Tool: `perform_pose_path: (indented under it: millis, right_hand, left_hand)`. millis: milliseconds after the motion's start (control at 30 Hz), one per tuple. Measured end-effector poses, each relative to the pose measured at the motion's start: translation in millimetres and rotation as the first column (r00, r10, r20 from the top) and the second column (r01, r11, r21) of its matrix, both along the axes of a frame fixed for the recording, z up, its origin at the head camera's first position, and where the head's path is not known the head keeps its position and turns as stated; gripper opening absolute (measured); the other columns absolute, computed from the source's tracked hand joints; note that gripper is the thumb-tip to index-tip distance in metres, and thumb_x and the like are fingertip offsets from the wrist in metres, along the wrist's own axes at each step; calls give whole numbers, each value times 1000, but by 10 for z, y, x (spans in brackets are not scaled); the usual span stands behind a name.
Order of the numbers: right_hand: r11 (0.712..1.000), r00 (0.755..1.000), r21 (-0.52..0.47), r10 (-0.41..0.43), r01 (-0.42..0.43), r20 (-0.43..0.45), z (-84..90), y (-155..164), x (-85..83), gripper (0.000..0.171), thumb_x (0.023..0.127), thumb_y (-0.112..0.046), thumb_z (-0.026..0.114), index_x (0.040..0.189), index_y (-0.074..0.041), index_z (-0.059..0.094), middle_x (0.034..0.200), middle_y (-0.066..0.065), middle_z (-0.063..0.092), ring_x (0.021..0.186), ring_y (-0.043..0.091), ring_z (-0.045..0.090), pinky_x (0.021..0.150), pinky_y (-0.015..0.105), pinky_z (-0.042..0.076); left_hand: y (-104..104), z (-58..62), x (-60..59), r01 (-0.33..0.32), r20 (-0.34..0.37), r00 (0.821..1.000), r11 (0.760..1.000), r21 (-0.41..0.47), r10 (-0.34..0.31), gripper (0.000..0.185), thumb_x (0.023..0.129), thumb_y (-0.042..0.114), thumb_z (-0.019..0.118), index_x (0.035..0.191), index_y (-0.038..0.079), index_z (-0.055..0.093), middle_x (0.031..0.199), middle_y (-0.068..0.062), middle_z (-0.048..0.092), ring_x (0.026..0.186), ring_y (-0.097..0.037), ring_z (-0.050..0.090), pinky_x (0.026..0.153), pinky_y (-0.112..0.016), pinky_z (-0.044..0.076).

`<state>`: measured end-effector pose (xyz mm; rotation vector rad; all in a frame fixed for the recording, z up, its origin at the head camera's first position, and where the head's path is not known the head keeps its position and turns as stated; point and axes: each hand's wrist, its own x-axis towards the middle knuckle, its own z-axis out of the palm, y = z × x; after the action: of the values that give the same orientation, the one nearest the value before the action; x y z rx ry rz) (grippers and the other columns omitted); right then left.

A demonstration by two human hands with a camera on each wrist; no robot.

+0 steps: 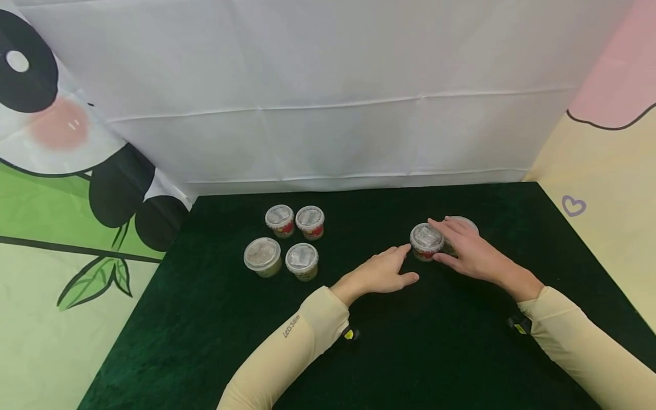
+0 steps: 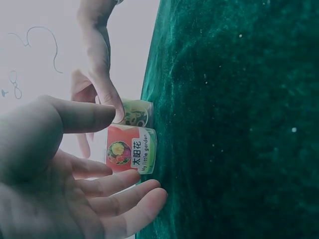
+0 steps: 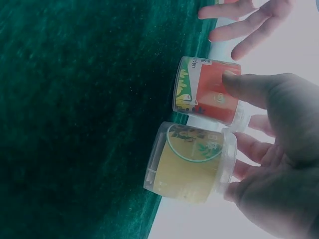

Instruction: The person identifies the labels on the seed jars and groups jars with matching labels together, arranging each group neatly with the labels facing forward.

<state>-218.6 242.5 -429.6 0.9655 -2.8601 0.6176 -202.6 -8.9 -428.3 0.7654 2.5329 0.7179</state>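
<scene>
On the dark green worktop (image 1: 461, 341), toward its right half, two small lidded tubs stand touching each other: a red-labelled tub (image 1: 426, 241) and, just behind it on the right, a yellow-labelled tub (image 1: 463, 223). The right hand (image 1: 468, 250) lies over both, its thumb pressed to the red label and its fingers bent round the pair, so the right grip holds them together. The left hand (image 1: 381, 272) rests just left of the red-labelled tub, fingers straight and slack, fingertips close to its side; this grip is wide and holds nothing. Well to the left of both hands stands a cluster of four more tubs (image 1: 287, 239), set in two rows, with bare cloth between them and the left hand. A white cloth backdrop (image 1: 328, 102) rises behind the worktop.
</scene>
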Motion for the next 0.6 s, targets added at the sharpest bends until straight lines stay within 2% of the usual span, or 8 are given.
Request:
perform_pose_path:
  millis: [267,600]
  right_hand:
    - [999,1000,-36,3,-3,-8,-35,-21,26,74,90,-13,78,151,4,39,140,28,50,139,52,34,111,70,26]
    - [999,999,-40,16,-18,-29,-19,-30,5,71,90,-13,78,149,5,42,137,27,52,137,50,35,112,69,24]
  left_hand:
    - [5,-1,6,6,-1,1000,1000,5,-6,71,103,41,58,160,10,28,153,-13,46,135,-22,50,109,-38,45]
    - [10,24,-6,17,10,1000,1000,-9,-17,72,104,40,57,160,9,26,158,-13,40,140,-21,45,112,-37,41]
